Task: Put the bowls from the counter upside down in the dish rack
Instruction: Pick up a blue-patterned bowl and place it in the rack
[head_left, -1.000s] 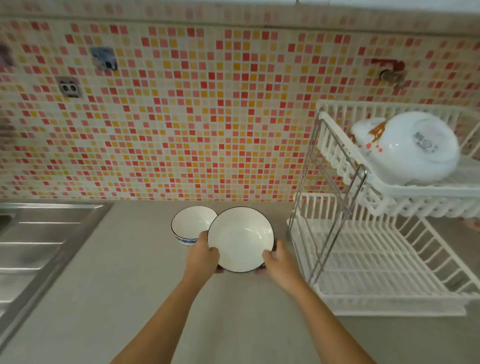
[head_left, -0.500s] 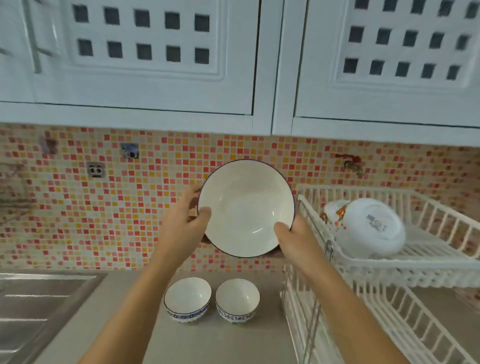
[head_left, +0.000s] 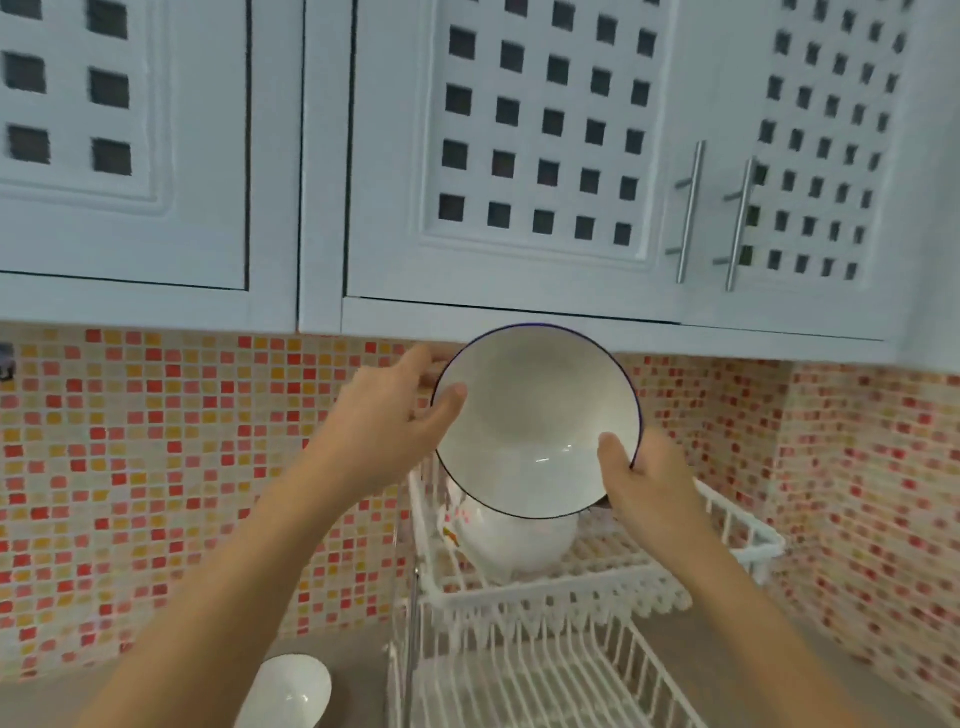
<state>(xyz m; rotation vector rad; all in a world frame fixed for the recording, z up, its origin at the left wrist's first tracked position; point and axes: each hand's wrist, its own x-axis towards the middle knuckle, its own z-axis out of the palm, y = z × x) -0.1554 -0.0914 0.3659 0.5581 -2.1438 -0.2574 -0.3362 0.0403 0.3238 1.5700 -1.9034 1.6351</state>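
Observation:
A large white bowl (head_left: 535, 410) with a dark rim is held up in the air, its inside facing me. My left hand (head_left: 387, 421) grips its left rim and my right hand (head_left: 641, 483) grips its lower right rim. The bowl hangs just above the upper tier of the white two-tier dish rack (head_left: 566, 587). An upside-down white bowl with an orange pattern (head_left: 514, 540) rests in that upper tier, partly hidden behind the held bowl. One small white bowl (head_left: 291, 688) shows on the counter at the bottom left.
White wall cupboards (head_left: 519, 156) with metal handles (head_left: 691, 213) hang close above the held bowl. The lower rack tier (head_left: 545, 680) holds nothing I can see. A red, orange and cream mosaic wall (head_left: 156, 467) runs behind everything.
Both hands have lifted the large bowl off the counter and carried it up and right, over the rack's upper tier. My view has swung upward and right.

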